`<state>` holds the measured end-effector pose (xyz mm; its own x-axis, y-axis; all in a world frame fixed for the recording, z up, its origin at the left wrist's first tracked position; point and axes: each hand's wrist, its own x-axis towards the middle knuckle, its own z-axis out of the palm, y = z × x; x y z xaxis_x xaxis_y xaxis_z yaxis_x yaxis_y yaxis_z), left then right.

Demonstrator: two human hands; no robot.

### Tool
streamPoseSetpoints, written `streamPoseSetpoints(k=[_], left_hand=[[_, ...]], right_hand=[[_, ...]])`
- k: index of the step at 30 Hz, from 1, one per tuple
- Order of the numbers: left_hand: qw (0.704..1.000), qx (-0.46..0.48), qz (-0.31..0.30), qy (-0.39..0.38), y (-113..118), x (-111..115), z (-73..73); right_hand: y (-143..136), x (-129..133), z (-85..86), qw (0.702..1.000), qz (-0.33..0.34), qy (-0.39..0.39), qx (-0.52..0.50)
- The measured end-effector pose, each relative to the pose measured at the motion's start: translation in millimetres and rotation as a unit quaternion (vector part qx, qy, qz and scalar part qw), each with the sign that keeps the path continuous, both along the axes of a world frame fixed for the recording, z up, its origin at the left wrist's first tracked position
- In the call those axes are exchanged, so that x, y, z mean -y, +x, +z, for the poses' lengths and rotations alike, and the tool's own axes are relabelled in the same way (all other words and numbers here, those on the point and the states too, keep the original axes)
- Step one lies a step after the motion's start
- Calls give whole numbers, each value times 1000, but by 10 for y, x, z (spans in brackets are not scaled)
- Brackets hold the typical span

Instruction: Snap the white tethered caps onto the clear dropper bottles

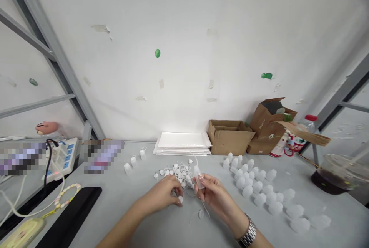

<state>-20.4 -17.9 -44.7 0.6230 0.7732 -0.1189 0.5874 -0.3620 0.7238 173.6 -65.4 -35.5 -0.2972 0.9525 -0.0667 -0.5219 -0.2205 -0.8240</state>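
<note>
My right hand (211, 194), with a metal watch on its wrist, holds a small translucent bottle (198, 177) upright and slightly tilted between thumb and fingers. My left hand (168, 191) pinches a small white cap (180, 199) just left of it. Behind both hands lies a pile of white caps with thin straps (180, 172). One loose cap (201, 214) rests on the table nearer to me. Three capped bottles (133, 161) stand at the left. Many translucent bottles without visible caps (258, 187) spread over the right side.
White sheets (184, 141), an open cardboard box (229, 137) and a brown paper bag (266, 129) line the wall. A cup of dark drink (333, 179) stands far right. At left are a power strip (65, 157), cables, a bracelet (67, 195) and a black bar (72, 215).
</note>
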Motion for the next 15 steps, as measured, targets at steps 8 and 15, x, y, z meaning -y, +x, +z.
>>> streamPoseSetpoints(k=[8,15], left_hand=[[993,93,75,21,36,-40,13],[945,268,155,-100,48,-67,124]], right_hand=[[-5,-68,-88,977,-90,3,193],[-68,-73,-152,964,-94,26,248]])
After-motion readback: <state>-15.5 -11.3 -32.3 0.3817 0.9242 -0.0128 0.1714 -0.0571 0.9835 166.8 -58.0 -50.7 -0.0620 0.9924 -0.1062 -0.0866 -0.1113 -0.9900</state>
